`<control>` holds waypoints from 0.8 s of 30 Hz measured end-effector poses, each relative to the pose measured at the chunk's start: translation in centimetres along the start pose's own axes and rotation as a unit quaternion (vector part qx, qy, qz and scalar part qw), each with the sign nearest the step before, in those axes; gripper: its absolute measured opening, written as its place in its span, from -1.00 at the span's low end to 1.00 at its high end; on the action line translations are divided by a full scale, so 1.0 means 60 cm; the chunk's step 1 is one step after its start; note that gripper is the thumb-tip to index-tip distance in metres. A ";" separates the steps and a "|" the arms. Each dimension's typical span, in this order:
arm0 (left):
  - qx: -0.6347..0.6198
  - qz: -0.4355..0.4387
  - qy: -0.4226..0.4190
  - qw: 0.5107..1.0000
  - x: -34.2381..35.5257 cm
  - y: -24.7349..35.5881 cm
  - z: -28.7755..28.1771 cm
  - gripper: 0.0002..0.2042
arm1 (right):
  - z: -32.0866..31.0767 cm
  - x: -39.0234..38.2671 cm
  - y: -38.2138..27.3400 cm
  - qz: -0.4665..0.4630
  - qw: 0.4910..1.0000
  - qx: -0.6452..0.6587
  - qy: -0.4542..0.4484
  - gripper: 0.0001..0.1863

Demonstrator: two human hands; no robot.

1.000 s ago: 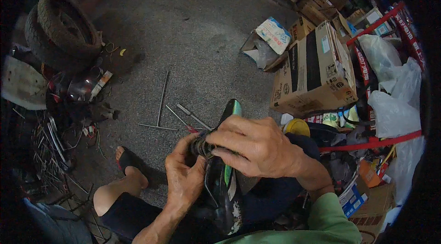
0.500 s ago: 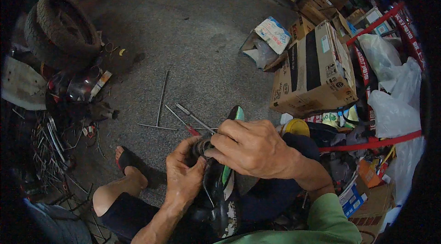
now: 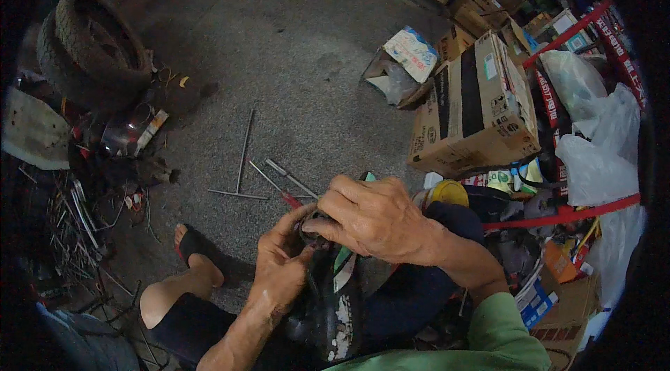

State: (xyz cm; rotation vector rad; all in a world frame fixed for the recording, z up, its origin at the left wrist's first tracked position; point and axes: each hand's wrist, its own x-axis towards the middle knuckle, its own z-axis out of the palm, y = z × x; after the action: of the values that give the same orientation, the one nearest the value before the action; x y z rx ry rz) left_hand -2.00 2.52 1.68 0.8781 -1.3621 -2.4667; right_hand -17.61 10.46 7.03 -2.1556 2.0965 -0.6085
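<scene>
Between my hands is a small dark, round part (image 3: 315,237), its exact kind mostly hidden by my fingers. My left hand (image 3: 283,256) grips it from the left with thumb and fingers. From the right and above, my right hand (image 3: 373,221) pinches the same part. Just below them lies a worn black piece (image 3: 342,315) with a green and white stripe, partly covered by my right hand. On the ground beyond are a T-handle wrench (image 3: 244,156), a screwdriver with a red handle (image 3: 273,184) and a metal rod (image 3: 296,179).
Two worn tyres (image 3: 98,50) are at the far left, above a heap of metal rods and scraps (image 3: 80,217). To the right stand a large cardboard box (image 3: 474,106) and a smaller open box (image 3: 405,64). Plastic bags (image 3: 597,154) and red straps (image 3: 565,217) line the right edge.
My right hand has shifted slightly up and left, with its thumb across the part. The part's ribbed side shows less. My right hand covers more of the green stripe.
</scene>
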 end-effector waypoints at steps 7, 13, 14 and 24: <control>-0.036 -0.027 0.021 0.999 0.000 0.007 0.000 -0.52 | -0.011 -0.001 0.016 -0.011 0.992 0.126 -0.014 -0.81; -0.029 -0.001 0.016 0.999 0.003 -0.012 -0.009 -0.52 | -0.010 0.000 0.010 0.014 0.995 0.095 -0.040 -0.80; -0.026 -0.006 0.017 1.000 0.002 -0.010 -0.008 -0.52 | -0.010 0.000 0.010 0.019 0.995 0.089 -0.048 -0.79; -0.015 0.002 0.020 1.000 -0.002 0.004 -0.004 -0.55 | -0.004 -0.001 0.010 -0.004 0.996 0.094 0.008 -0.77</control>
State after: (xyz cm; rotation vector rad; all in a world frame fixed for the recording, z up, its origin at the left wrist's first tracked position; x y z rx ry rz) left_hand -1.79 2.28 1.85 0.9119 -1.3088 -2.4454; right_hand -18.25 10.53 7.08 -2.0647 1.9505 -0.7913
